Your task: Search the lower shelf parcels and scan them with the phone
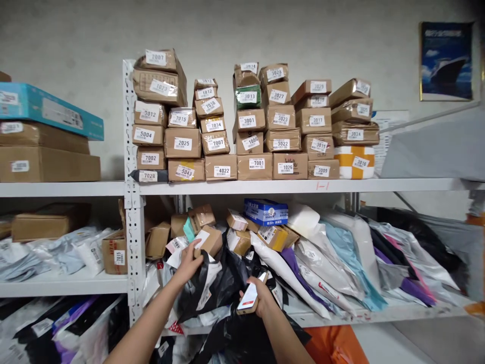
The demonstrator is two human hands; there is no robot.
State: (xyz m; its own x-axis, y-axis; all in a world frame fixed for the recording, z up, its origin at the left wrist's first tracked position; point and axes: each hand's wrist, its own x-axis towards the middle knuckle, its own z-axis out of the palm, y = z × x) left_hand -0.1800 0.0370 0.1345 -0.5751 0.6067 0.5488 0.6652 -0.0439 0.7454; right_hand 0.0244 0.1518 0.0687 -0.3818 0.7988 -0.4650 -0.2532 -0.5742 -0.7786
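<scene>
My left hand (189,262) reaches into the pile on the lower shelf. Its fingers are bent at the near edge of a small cardboard box (213,241) with a white label, just above a black plastic mailing bag (223,273). How far the fingers wrap around the box is partly hidden. In my right hand (258,298) is a smartphone (248,298), tilted with its lit screen upward, in front of the black bags. Around the left hand lie more small boxes and a crumpled white bag (177,253).
Numbered cardboard boxes (220,166) stand stacked on the upper shelf (235,187). Plastic mailing bags (314,253) lean along the lower shelf's right part. A blue box (266,212) tops the pile. A white metal post (132,202) rises at left; an orange bag (337,344) lies below.
</scene>
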